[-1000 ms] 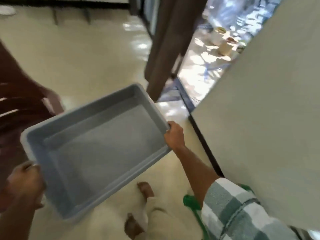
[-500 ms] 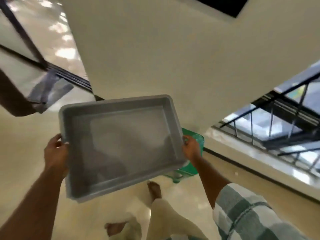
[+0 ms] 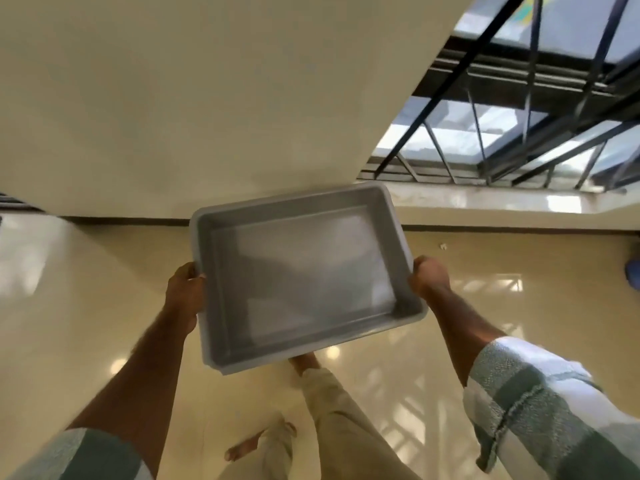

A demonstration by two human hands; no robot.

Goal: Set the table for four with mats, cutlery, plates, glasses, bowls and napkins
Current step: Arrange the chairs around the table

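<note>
- Since half a second ago the view has swung right: the green object that showed past the tub's far right corner is out of sight, the window grille now fills the upper right, and the tub sits more level between the arms
- The grey plastic tub [image 3: 301,271] is held in the air over the floor, in front of the person's body, its open side up and nothing visible inside it
- The left hand [image 3: 185,292] grips the tub's left rim, thumb lying over the edge and fingers curled beneath the lip
- The right hand [image 3: 429,277] grips the right rim the same way, clamped round the edge near the far half of that side
- Both forearms reach forward; a green-and-white checked sleeve [image 3: 540,407] is rolled up on the right arm
- Below the tub the person's legs in beige trousers [image 3: 332,410] show, with bare feet on the glossy cream floor [image 3: 86,306]
- A plain cream wall [image 3: 207,98] rises ahead, a dark skirting strip at its foot
- To the right stands a window with black metal bars [image 3: 526,109] above a pale sill
</note>
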